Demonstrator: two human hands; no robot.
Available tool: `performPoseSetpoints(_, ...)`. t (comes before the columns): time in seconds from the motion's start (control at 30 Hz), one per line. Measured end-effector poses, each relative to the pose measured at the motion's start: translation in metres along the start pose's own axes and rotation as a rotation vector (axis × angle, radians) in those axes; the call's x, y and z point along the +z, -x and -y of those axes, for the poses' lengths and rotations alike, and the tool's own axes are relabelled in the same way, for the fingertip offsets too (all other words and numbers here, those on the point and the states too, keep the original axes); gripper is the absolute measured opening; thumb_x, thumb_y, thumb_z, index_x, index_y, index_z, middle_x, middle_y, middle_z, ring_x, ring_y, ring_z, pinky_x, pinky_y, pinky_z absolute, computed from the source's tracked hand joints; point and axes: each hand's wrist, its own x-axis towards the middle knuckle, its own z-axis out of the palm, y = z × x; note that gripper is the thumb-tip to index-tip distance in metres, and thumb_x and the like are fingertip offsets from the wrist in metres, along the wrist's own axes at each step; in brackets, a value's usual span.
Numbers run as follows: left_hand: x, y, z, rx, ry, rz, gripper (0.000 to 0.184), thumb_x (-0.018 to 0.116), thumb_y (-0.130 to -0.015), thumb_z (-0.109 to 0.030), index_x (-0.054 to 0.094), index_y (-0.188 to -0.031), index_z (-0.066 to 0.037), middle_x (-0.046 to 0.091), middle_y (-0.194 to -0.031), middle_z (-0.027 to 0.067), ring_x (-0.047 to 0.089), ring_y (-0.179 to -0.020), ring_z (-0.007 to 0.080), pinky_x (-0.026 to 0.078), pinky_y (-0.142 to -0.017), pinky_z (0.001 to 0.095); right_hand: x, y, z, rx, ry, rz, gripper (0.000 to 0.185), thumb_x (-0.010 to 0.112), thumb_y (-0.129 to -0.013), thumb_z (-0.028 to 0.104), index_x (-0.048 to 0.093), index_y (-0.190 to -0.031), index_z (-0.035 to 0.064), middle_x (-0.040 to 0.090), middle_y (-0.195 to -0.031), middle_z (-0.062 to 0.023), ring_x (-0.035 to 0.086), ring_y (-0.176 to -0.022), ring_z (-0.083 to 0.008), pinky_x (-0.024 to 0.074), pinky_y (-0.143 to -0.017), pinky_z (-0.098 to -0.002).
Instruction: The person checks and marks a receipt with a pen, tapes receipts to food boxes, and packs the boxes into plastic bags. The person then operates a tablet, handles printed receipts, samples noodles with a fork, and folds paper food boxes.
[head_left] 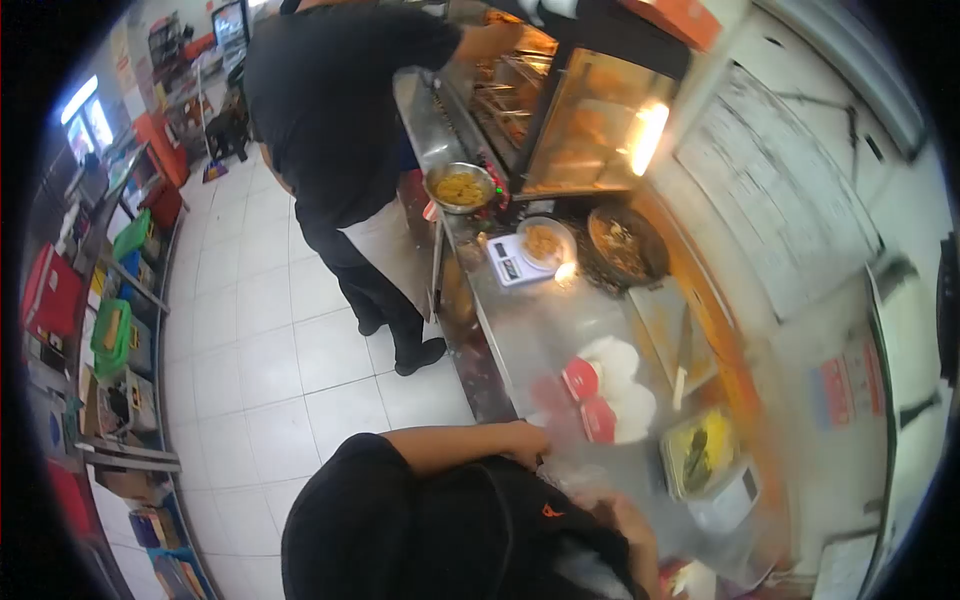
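My left hand (525, 441) is at the front edge of the steel counter (535, 335), its fingers curled in. What they hold, if anything, is hidden. My right hand (622, 522) is lower, close to my chest, its fingers smeared and partly hidden. Between the hands lies something clear and shiny, too blurred to name. Beyond them on the counter are two white containers with red labels (598, 418), side by side. Right of these stands a tub of yellow and green food (704, 452), with a white-handled knife (682, 362) behind it on a board (655, 315).
Farther along are a kitchen scale (508, 262) with a bowl of food (546, 243), a dark pan (627, 243) and a steel bowl (461, 188). A co-worker in black (330, 120) reaches into a lit warming cabinet (600, 125). Shelves with green-lidded bins (112, 338) line the left.
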Motion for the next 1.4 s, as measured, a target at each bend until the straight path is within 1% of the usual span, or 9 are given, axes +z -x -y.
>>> performPoseSetpoints(0.2, -0.090, 0.003, 0.061, 0.292, -0.033, -0.670, 0.043, 0.069, -0.065, -0.019, 0.063, -0.106, -0.013, 0.061, -0.100, 0.0117, 0.056, -0.101, 0.0316, 0.045, -0.085, 0.0450, 0.056, -0.165, 0.051, 0.569, 0.221, -0.084, 0.062, 0.043, -0.095, 0.051, 0.051, -0.127, -0.0009, 0.056, -0.122, -0.0112, 0.050, -0.115, -0.0190, 0.0362, -0.102, -0.0322)
performPoseSetpoints(0.4, -0.183, 0.025, 0.091, 0.411, 0.222, -0.815, 0.063, 0.072, -0.063, -0.021, 0.051, -0.121, -0.009, 0.054, -0.114, 0.0129, 0.052, -0.107, 0.0331, 0.042, -0.089, 0.0452, 0.039, -0.107, 0.048, 0.182, -0.255, -0.291, 0.066, 0.047, -0.090, 0.055, 0.048, -0.129, 0.0005, 0.057, -0.118, -0.0107, 0.052, -0.110, -0.0197, 0.0375, -0.100, -0.0358)
performPoseSetpoints(0.67, -0.400, 0.085, 0.097, 0.402, 0.015, -1.682, 0.031, 0.069, -0.073, -0.011, 0.062, -0.103, -0.006, 0.062, -0.103, 0.0112, 0.059, -0.096, 0.0274, 0.046, -0.085, 0.0387, 0.033, -0.018, 0.018, -0.419, -0.884, -0.397, 0.074, 0.053, -0.085, 0.059, 0.044, -0.131, 0.0023, 0.059, -0.113, -0.0101, 0.054, -0.104, -0.0206, 0.0391, -0.097, -0.0405)
performPoseSetpoints(0.83, -0.516, 0.096, 0.066, 0.434, 0.572, -1.860, 0.015, 0.063, -0.079, -0.011, 0.057, -0.090, -0.003, 0.061, -0.090, 0.0103, 0.059, -0.084, 0.0227, 0.046, -0.076, 0.0338, 0.031, 0.003, -0.011, -0.581, -0.984, -0.301, 0.079, 0.056, -0.081, 0.062, 0.042, -0.132, 0.0035, 0.060, -0.109, -0.0097, 0.055, -0.100, -0.0212, 0.0401, -0.095, -0.0434)
performPoseSetpoints(0.93, -0.592, 0.095, 0.095, 0.059, 0.335, -2.120, 0.052, 0.066, -0.080, -0.032, 0.047, -0.118, -0.001, 0.057, -0.107, 0.0161, 0.053, -0.102, 0.0339, 0.040, -0.091, 0.0437, 0.029, -0.001, -0.031, -0.619, -1.005, -0.205, 0.082, 0.058, -0.079, 0.064, 0.040, -0.132, 0.0042, 0.060, -0.107, -0.0095, 0.055, -0.098, -0.0215, 0.0407, -0.094, -0.0452)
performPoseSetpoints(1.03, -0.639, 0.103, 0.108, -0.235, 0.442, -2.030, 0.080, 0.071, -0.078, -0.026, 0.030, -0.143, -0.003, 0.052, -0.129, 0.0237, 0.049, -0.122, 0.0321, 0.037, -0.102, 0.0397, 0.032, -0.017, -0.047, -0.608, -0.960, -0.157, 0.086, 0.060, -0.077, 0.066, 0.039, -0.133, 0.0048, 0.061, -0.105, -0.0093, 0.056, -0.095, -0.0219, 0.0413, -0.093, -0.0469)
performPoseSetpoints(1.23, -0.586, 0.126, 0.061, 0.397, 0.815, -1.589, 0.067, 0.067, -0.076, 0.000, 0.038, -0.136, 0.000, 0.054, -0.123, 0.0207, 0.055, -0.110, 0.0233, 0.046, -0.091, 0.0317, 0.078, -0.034, -0.027, -0.570, -0.866, -0.821, 0.068, 0.052, -0.086, 0.059, 0.048, -0.125, 0.0036, 0.057, -0.094, -0.0066, 0.049, -0.079, -0.0196, 0.0434, -0.086, -0.0391)
performPoseSetpoints(1.33, -0.508, 0.121, 0.015, 0.892, 0.795, -1.483, 0.074, 0.062, -0.077, 0.006, 0.028, -0.143, -0.003, 0.052, -0.127, 0.0218, 0.057, -0.110, 0.0245, 0.047, -0.091, 0.0332, 0.070, -0.040, 0.001, -0.758, -0.875, -0.302, 0.063, 0.055, -0.086, 0.053, 0.051, -0.121, 0.0009, 0.059, -0.106, -0.0109, 0.054, -0.095, -0.0254, 0.0410, -0.094, -0.0432)
performPoseSetpoints(1.4, -0.457, 0.117, -0.025, 1.045, 0.862, -1.391, 0.081, 0.061, -0.077, 0.006, 0.021, -0.146, -0.003, 0.048, -0.132, 0.0236, 0.054, -0.115, 0.0277, 0.046, -0.095, 0.0356, 0.063, -0.045, -0.009, -0.805, -0.871, -0.375, 0.059, 0.054, -0.088, 0.051, 0.052, -0.121, 0.0033, 0.061, -0.100, -0.0133, 0.056, -0.092, -0.0285, 0.0420, -0.091, -0.0439)
